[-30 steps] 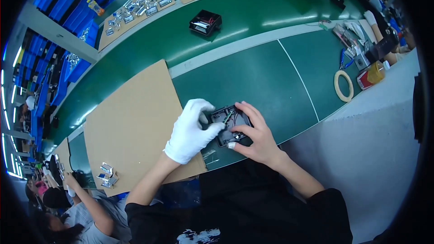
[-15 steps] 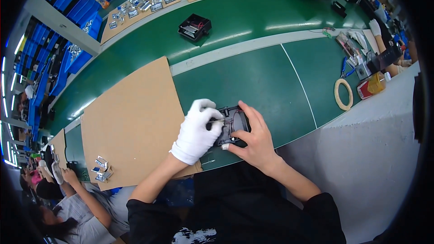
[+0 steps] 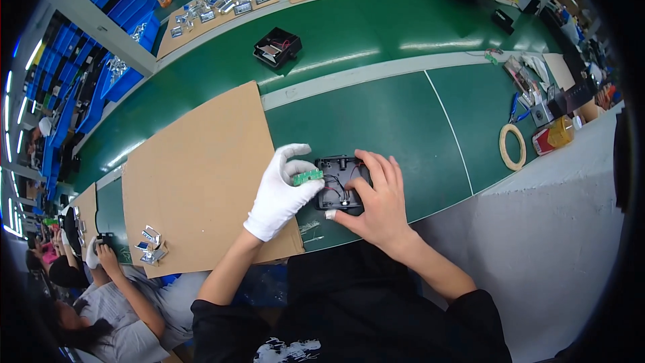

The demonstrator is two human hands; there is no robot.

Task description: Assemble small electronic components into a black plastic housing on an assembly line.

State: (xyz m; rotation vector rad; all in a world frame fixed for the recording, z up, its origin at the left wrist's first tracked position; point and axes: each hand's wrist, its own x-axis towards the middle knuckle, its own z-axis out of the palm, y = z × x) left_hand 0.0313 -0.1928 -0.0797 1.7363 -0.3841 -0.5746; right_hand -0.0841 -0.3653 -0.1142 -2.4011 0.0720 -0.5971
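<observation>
In my white-gloved left hand (image 3: pixel 280 191) a small green circuit board (image 3: pixel 308 177) is pinched between thumb and fingers, just left of a black plastic housing (image 3: pixel 329 196). My bare right hand (image 3: pixel 379 198) grips that housing by its right side, fingers over the far edge and thumb at the near edge. The thumb has a white covering at its tip. Thin red and dark wires (image 3: pixel 335 188) run inside the open housing, which lies on the green bench top. My right fingers hide its right part.
A cardboard sheet (image 3: pixel 201 175) lies to the left, with several small silvery parts (image 3: pixel 152 247) on its near corner. Another black housing (image 3: pixel 277 47) sits farther off. At right are a tape roll (image 3: pixel 512 147), blue-handled pliers (image 3: pixel 515 109) and a bottle (image 3: pixel 555 136). A co-worker (image 3: pixel 127 296) sits at left.
My left hand has drawn back a little to the left from the housing, and the green circuit board now shows in its fingers. The far black housing sits slightly farther left in view.
</observation>
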